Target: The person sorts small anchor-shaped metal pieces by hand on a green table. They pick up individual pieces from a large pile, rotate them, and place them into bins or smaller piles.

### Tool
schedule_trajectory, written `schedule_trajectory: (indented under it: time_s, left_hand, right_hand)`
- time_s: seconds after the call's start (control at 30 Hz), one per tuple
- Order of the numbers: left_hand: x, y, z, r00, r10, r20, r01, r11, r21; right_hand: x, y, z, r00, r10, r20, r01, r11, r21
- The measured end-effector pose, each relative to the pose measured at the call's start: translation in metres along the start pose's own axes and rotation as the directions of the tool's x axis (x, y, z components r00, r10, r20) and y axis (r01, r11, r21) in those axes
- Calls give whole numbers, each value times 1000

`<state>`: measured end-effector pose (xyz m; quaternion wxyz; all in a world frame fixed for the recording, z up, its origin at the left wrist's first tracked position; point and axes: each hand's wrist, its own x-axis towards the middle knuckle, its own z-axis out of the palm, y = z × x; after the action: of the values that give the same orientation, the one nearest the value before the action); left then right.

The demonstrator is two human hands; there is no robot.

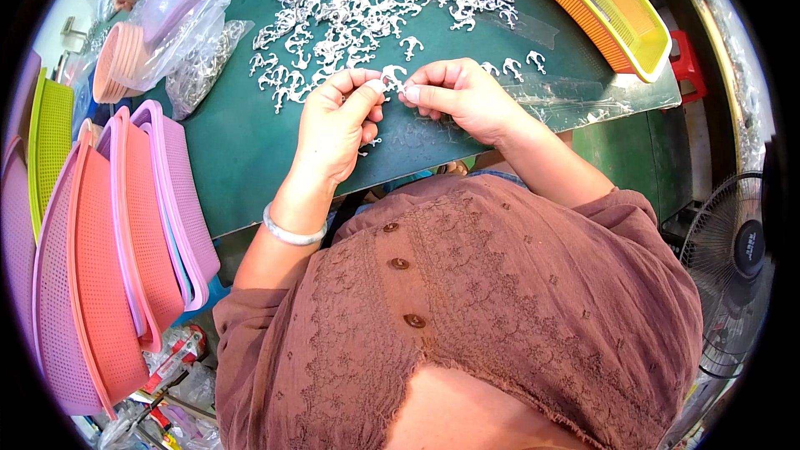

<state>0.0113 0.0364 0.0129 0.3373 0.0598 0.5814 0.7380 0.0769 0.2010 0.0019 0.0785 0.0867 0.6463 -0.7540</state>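
Observation:
Between my two hands, over the near part of the table, is a small silvery anchor-shaped metal piece (pixel 394 77). My left hand (pixel 340 117) pinches it from the left between thumb and forefinger, the other fingers curled in. From the right, the closed thumb and forefinger of my right hand (pixel 467 98) grip its other side. Fingertips cover part of the piece. Beyond my hands lies a wide heap of similar metal pieces (pixel 358 12). A short row of loose ones (pixel 512 67) rests past my right hand, and another small piece (pixel 369 147) lies beside my left wrist.
The green table (pixel 242 175) has a worn, taped right corner. A yellow and orange basket (pixel 604 8) stands at the far right. Stacked plastic baskets (pixel 104 283) crowd the left, near a bag of metal pieces (pixel 202 73). A red stool (pixel 687 67) and fan (pixel 733 258) stand right.

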Motion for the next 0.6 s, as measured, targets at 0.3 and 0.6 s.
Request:
schedule_trajectory:
  time_s: [0.3, 0.6]
  left_hand:
    - [4, -3, -1, 1000, 7, -14, -6, 1000, 11]
    - [5, -3, -2, 1000, 27, 0, -27, 1000, 10]
  right_hand:
    - [2, 5, 1, 972, -231, -35, 223, 960, -167]
    - [5, 7, 2, 781, -625, 9, 535, 661, -527]
